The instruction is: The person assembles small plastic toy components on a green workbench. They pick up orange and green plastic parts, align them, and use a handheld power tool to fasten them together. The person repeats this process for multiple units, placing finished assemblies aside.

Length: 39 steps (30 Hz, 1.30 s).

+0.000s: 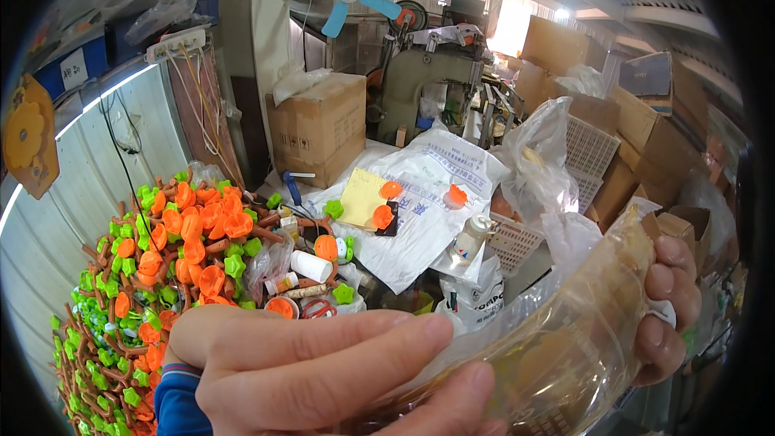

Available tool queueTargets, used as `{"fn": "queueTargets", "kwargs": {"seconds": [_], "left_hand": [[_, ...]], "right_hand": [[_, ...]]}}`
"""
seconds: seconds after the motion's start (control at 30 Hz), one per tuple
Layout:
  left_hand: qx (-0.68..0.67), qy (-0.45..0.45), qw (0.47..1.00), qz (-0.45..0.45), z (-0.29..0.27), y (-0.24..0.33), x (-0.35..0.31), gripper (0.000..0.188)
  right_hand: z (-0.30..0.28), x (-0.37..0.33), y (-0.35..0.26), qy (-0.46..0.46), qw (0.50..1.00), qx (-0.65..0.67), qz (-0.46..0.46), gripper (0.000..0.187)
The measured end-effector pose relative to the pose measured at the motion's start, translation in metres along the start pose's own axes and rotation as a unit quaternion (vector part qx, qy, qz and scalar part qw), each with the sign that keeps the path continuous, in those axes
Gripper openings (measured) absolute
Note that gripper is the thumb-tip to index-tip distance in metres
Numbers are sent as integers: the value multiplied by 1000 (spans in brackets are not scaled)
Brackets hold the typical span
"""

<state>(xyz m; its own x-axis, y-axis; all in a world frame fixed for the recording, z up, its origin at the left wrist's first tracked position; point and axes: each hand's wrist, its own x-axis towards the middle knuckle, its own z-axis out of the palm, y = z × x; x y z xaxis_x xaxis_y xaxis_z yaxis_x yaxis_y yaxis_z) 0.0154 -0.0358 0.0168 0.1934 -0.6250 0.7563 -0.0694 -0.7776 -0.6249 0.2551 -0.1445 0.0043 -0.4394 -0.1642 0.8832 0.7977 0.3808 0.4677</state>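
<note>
A crinkled, see-through yellowish plastic bag [557, 339] slants across the lower right, close to me. The fingers of my right hand [670, 307] curl round its far right side, and a small white band shows on one of them. My left hand [315, 371] comes in from the lower left with its fingers stretched out. Its fingertips lie over or against the near left part of the bag; I cannot tell how firmly they touch. Brownish shapes show through the plastic, too blurred to name.
At left lies a large heap of orange cups [211, 278], green star pieces [234, 265] and brown sticks. A white sack [428, 169] with a yellow paper [363, 194] covers the bench. Nearby stand a bottle [471, 238], a white basket [517, 244], a carton [316, 121] and a green machine [412, 85].
</note>
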Motion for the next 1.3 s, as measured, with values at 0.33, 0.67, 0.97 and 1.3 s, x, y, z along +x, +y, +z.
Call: {"fn": "queueTargets", "kwargs": {"seconds": [0.33, 0.67, 0.97, 1.3], "left_hand": [[0, -19, 1000, -1, -5, 4, 6, 13], [5, -20, 999, 32, -6, 3, 14, 12], [11, -17, 996, 82, -8, -7, 20, 11], [18, -15, 996, 90, -11, -3, 27, 12]], "right_hand": [[3, 6, -9, 34, 998, -27, 35, 34], [-22, 12, 9, -61, 996, 24, -62, 46], [-19, 17, 16, -9, 996, -26, -91, 49], [-21, 25, 11, -8, 997, -25, -77, 41]]}}
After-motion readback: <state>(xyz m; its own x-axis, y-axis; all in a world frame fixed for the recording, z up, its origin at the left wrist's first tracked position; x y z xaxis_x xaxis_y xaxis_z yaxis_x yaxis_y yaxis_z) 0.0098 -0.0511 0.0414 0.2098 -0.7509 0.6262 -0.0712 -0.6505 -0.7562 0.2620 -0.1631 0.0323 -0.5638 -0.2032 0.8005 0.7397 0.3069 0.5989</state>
